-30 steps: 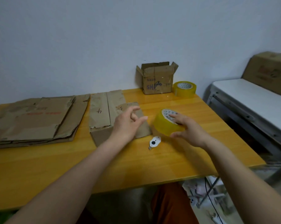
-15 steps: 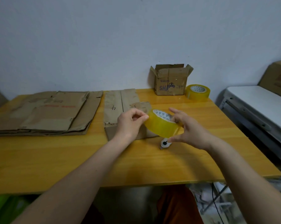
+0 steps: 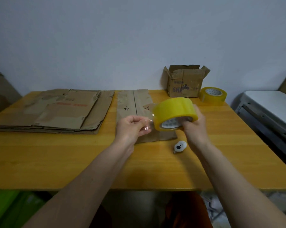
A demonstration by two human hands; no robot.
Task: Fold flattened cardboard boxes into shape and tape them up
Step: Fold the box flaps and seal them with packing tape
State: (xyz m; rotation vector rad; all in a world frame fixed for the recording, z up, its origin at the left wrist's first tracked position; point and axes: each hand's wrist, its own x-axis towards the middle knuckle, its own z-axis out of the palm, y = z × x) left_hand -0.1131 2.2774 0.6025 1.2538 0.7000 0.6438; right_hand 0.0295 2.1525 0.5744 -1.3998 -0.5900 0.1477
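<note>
**Tape roll held up, free end pinched**

Right now I hold a yellow tape roll point(image 3: 175, 112) in the air above the orange wooden tabletop point(image 3: 56, 162). My right hand point(image 3: 194, 127) grasps the roll from its right side, with fingers hooked into the core. My left hand point(image 3: 132, 127) is clenched in a pinch on the clear free end of the tape point(image 3: 148, 124), which stretches a short way from the roll's left edge.

Under my hands lies a flattened cardboard box point(image 3: 135, 106) with handwritten numbers on its flaps. A stack of larger flattened boxes point(image 3: 56, 112) rests at the left of the tabletop. A small white cutter point(image 3: 180, 146) sits just beside my right wrist. At the back, against the wall, stands an open cardboard box point(image 3: 185, 83), and a second tape roll point(image 3: 213, 95) lies just to its right.
</note>
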